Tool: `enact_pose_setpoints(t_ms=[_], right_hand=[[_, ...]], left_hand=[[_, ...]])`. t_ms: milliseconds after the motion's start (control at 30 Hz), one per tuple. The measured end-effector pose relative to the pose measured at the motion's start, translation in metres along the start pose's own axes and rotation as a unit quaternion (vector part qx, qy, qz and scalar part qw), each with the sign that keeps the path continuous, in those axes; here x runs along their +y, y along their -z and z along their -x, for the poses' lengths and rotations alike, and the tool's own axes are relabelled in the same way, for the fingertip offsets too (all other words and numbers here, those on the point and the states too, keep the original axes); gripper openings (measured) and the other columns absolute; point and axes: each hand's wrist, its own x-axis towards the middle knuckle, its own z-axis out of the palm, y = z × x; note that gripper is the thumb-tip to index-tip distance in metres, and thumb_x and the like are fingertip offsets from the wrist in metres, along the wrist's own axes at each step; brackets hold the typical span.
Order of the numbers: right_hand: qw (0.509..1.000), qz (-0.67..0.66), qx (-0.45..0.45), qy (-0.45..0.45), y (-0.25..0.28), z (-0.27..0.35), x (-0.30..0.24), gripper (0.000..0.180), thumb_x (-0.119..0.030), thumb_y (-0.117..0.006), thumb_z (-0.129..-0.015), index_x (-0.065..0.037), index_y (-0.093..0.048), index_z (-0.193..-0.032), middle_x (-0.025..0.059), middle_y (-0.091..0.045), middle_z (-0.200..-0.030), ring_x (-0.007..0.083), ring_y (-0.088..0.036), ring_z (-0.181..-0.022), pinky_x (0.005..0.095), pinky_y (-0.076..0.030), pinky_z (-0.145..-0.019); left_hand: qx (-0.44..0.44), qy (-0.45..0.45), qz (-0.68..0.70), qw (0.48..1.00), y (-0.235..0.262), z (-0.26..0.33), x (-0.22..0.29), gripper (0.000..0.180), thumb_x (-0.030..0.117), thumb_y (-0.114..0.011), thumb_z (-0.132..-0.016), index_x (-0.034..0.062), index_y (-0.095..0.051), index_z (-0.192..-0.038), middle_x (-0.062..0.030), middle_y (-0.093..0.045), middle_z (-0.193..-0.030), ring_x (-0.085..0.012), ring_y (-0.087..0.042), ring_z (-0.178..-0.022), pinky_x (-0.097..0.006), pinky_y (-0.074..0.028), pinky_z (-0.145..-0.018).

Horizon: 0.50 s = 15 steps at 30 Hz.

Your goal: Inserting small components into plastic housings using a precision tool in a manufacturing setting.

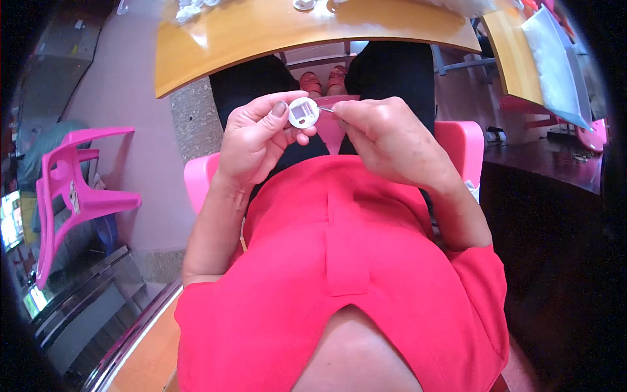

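Between the thumb and fingers of my left hand is a small round white disc-shaped part. Its face, turned up toward me, has a greyish square and a small dark spot. My right hand pinches a thin metal tool, whose tip reaches the right rim of the disc. Whether that tip touches the disc or sits just beside it I cannot tell. Most of the tool is hidden inside my right fingers. Both hands are held above my lap, close together.
A yellow wooden table spans the far side, with small white pieces on it. Pink chair armrests flank me. Another pink plastic chair is at the left. A white tray-like bin sits at the far right.
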Motion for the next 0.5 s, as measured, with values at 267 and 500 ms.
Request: enact_pose_setpoints(t_ms=[267, 500], right_hand=[[0.999, -0.028, -0.034, 0.003, -0.0053, -0.0036, -0.0005, 0.012, 0.003, -0.058, -0.082, 0.004, -0.062, -0.094, 0.022, -0.06, -0.072, 0.0357, -0.063, -0.066, 0.0374, -0.048, -0.057], [1.0, -0.016, -0.026, 0.003, -0.0028, -0.0033, -0.0009, 0.014, 0.003, -0.059, -0.081, 0.005, -0.062, -0.094, 0.0222, -0.061, -0.074, 0.0368, -0.063, -0.068, 0.0385, -0.049, -0.058]], left_hand=[[-0.004, -0.019, 0.026, 0.999, 0.0058, 0.0032, 0.0054, 0.03, 0.009, -0.047, -0.097, -0.009, -0.054, -0.12, -0.0209, -0.064, -0.102, -0.0263, -0.066, -0.086, -0.034, -0.055, -0.074], [-0.015, -0.045, -0.004, 0.999, 0.0061, 0.0022, 0.0031, 0.028, 0.005, -0.052, -0.094, -0.0078, -0.055, -0.119, -0.0195, -0.064, -0.103, -0.0251, -0.065, -0.088, -0.033, -0.055, -0.076]])
